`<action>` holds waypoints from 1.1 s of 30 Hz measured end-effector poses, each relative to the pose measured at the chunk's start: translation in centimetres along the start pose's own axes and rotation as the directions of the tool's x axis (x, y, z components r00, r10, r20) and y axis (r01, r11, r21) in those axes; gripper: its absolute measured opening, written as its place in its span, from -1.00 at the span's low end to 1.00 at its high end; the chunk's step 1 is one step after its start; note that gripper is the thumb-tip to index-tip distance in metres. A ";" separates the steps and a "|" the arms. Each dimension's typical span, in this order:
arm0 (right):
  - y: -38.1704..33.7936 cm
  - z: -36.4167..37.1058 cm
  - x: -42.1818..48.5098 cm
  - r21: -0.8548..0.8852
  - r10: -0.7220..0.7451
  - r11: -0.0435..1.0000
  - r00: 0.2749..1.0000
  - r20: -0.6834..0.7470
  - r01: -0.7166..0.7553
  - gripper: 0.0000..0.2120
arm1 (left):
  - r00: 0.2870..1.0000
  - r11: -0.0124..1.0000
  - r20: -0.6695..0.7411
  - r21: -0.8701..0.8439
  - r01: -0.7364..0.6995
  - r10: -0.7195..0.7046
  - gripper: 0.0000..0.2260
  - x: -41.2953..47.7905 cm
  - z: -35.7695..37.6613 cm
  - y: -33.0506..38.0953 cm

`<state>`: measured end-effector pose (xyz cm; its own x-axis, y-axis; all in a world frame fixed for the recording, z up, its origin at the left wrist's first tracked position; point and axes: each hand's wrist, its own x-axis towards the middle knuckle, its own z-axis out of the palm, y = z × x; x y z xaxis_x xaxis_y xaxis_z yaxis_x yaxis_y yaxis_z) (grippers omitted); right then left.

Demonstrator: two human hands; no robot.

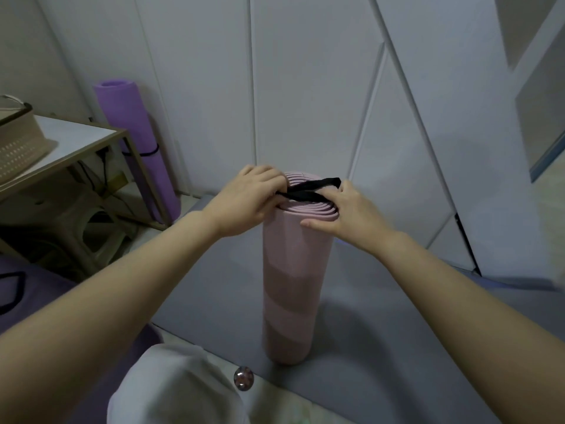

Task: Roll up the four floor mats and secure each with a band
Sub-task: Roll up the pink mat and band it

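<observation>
A rolled pink mat (293, 283) stands upright on a flat grey mat (220, 289) on the floor. A black band (308, 189) is stretched across the pink roll's top end. My left hand (247, 200) grips the band's left end at the roll's rim. My right hand (345, 209) pinches the band's right end, its thumb resting on the roll's side. A purple mat (134, 142), rolled and bound with a black band, leans against the wall at the back left. Another purple mat (18, 289) with a black band on it lies at the left edge.
A low table (79, 139) with a beige perforated basket (18, 142) stands at the left, cables and a stool beneath it. White wardrobe panels (305, 87) fill the back. My pale-clothed knee (171, 390) and a small round shiny object (243, 377) are at the bottom.
</observation>
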<state>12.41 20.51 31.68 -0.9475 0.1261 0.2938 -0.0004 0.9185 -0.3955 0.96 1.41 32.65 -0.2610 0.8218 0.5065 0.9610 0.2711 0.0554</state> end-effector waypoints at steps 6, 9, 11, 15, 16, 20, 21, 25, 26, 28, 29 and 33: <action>-1.2 0.9 0.3 0.007 -0.013 1.000 1.000 0.014 0.013 -0.36 | 0.943 0.940 -0.064 0.087 0.330 -0.326 -0.63 -1.0 -1.5 0.6; -1.6 1.1 0.5 0.001 0.004 1.000 1.000 0.002 -0.004 -0.36 | 0.732 0.714 0.057 -0.184 0.676 -0.679 -0.69 -0.3 -0.9 1.7; -1.5 1.0 0.5 -0.009 0.007 1.000 1.000 -0.006 -0.007 -0.37 | 0.634 0.559 0.131 -0.360 0.747 -0.762 -0.78 0.2 -0.9 2.2; -1.2 0.6 0.3 0.014 -0.010 1.000 0.999 0.045 0.009 -0.41 | 0.493 0.327 0.229 -0.512 0.794 -0.839 -0.80 0.5 -0.5 2.4; -1.2 0.4 0.3 0.022 -0.012 1.000 0.998 0.063 0.011 -0.42 | 0.469 0.285 0.234 -0.545 0.789 -0.852 -0.78 0.4 -0.3 2.5; -1.3 -0.2 0.2 0.053 -0.004 0.999 0.993 0.120 -0.002 -0.56 | 0.374 0.123 0.236 -0.679 0.724 -0.897 -0.71 -0.1 0.7 2.5; -1.5 -0.3 0.3 0.078 0.006 0.997 0.991 0.135 -0.017 -0.61 | 0.351 0.092 0.232 -0.706 0.702 -0.907 -0.69 -0.2 0.8 2.6; -1.7 -0.6 0.9 0.124 0.102 0.985 0.983 0.155 -0.122 -0.60 | 0.290 0.020 0.222 -0.760 0.649 -0.931 -0.70 0.0 1.0 3.0; -1.7 -0.6 1.1 0.128 0.120 0.982 0.982 0.143 -0.138 -0.58 | 0.290 0.017 0.225 -0.763 0.646 -0.930 -0.69 0.2 0.9 3.1; -1.8 -0.8 1.7 0.114 0.120 0.985 0.987 0.111 -0.133 -0.57 | 0.297 0.018 0.240 -0.749 0.662 -0.924 -0.68 0.5 0.8 3.5; -2.0 -0.9 1.8 0.101 0.124 0.986 0.987 0.106 -0.135 -0.57 | 0.294 0.017 0.246 -0.740 0.673 -0.924 -0.67 0.6 0.7 3.6; -3.0 -1.0 2.0 0.076 0.233 0.969 0.971 0.057 -0.237 -0.71 | 0.266 -0.062 0.290 -0.775 0.629 -0.919 -0.68 0.6 0.8 4.1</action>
<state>10.85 18.37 34.27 -0.9380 0.3153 0.1438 0.2000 0.8314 -0.5185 4.62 3.40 32.53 -0.9795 0.1148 -0.1654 -0.1528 0.1112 0.9820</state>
